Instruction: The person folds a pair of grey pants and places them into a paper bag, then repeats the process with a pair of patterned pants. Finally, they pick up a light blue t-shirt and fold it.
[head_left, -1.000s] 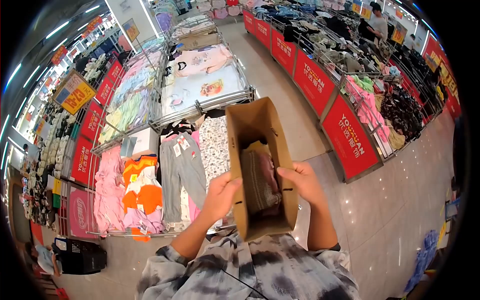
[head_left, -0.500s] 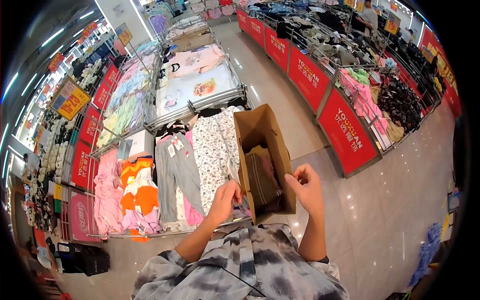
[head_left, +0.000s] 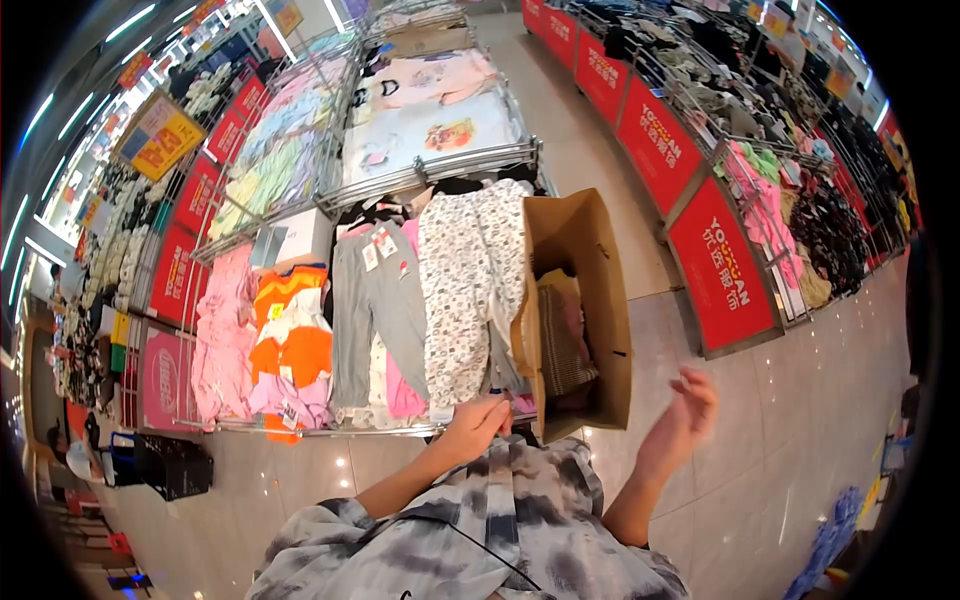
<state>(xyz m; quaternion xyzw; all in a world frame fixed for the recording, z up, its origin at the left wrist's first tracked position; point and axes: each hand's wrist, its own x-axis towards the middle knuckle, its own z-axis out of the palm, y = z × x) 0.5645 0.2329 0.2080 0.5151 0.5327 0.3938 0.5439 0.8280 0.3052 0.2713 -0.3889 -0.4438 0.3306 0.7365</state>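
The open brown paper bag [head_left: 598, 290] stands at the right front corner of the metal-railed clothes bin [head_left: 330, 432], its mouth toward the camera. Inside lie a dark striped folded fabric [head_left: 562, 345] and a pink piece [head_left: 573, 315] along its right side. The left hand [head_left: 478, 428] is just beside the bag's lower left, its fingers curled in together; whether they grip anything cannot be told. The right hand [head_left: 684, 408] is raised apart from the bag on the other side, half open, fingers loosely bent, holding nothing.

Left of the bag, white patterned trousers [head_left: 460, 275] lie next to grey trousers [head_left: 375, 310] with white tags. Farther left come an orange and white garment [head_left: 290, 335], pink clothing [head_left: 225, 340] and, behind the orange one, a white box [head_left: 303, 240]. Red sign panels [head_left: 722, 265] front the racks across the aisle.
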